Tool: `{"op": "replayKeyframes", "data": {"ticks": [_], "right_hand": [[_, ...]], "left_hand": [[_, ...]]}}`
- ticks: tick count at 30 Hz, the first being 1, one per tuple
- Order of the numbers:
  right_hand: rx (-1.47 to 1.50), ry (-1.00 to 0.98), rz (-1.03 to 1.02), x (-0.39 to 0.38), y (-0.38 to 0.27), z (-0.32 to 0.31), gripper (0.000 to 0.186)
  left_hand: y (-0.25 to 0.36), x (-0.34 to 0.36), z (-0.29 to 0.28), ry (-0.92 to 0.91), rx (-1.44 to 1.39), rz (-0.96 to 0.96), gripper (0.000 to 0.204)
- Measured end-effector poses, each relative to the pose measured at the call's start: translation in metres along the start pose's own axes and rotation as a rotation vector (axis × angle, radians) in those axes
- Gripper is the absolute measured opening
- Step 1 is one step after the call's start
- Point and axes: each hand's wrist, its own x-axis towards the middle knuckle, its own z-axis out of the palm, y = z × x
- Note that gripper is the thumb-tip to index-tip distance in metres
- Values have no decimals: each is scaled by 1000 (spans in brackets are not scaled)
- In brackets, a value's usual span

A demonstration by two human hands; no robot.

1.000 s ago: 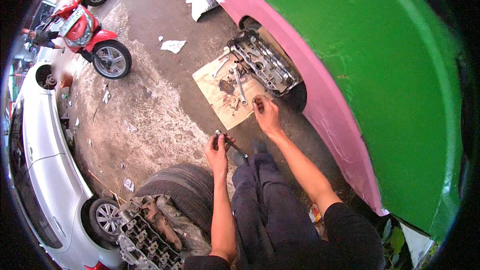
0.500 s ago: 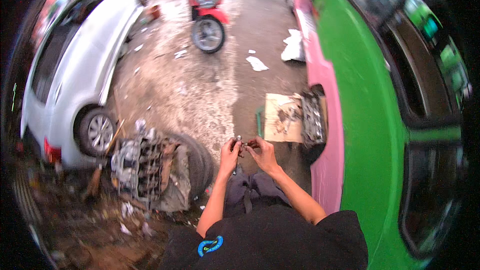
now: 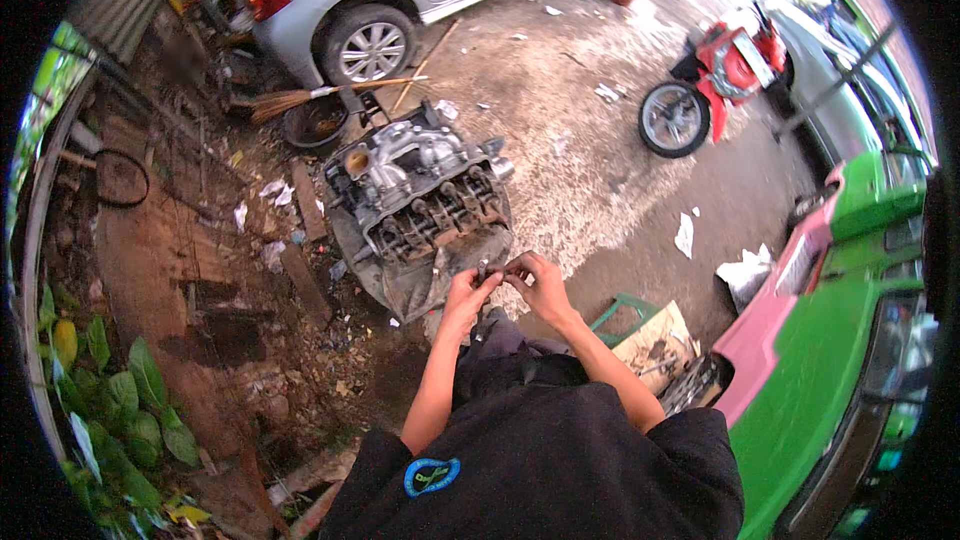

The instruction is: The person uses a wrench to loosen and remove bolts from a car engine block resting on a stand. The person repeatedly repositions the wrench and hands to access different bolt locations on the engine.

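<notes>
Metal tool (image 3: pixel 483 267), slim, pinched in the left hand's grip (image 3: pixel 467 300); what the right hand (image 3: pixel 541 288) holds, I cannot tell.

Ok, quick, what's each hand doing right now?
Left hand: closed, holding a small metal tool.
Right hand: curled in close to the left; can't tell whether it grips anything.

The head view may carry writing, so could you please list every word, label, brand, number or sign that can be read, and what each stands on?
No text is clear enough to quote.
Black shirt: a blue oval badge; any lettering is too small to read.
Red scooter: a pale front panel; any characters are too blurred to read.
Small piece in the left hand: no marking can be made out.
</notes>
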Motion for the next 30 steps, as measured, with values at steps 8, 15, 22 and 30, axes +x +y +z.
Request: {"op": "replayKeyframes", "data": {"ticks": [8, 15, 22, 30], "right_hand": [[129, -255, -120, 72, -22, 43, 23], [233, -547, -246, 113, -9, 71, 25], [238, -945, -393, 185, 30, 55, 19], [262, -1237, -509, 272, 57, 20, 16]], "left_hand": [[12, 1, -39, 354, -177, 97, 23], [20, -1, -43, 672, -534, 143, 23], [26, 42, -8, 1059, -783, 297, 20], [28, 81, 79, 1366, -919, 382, 24]]}}
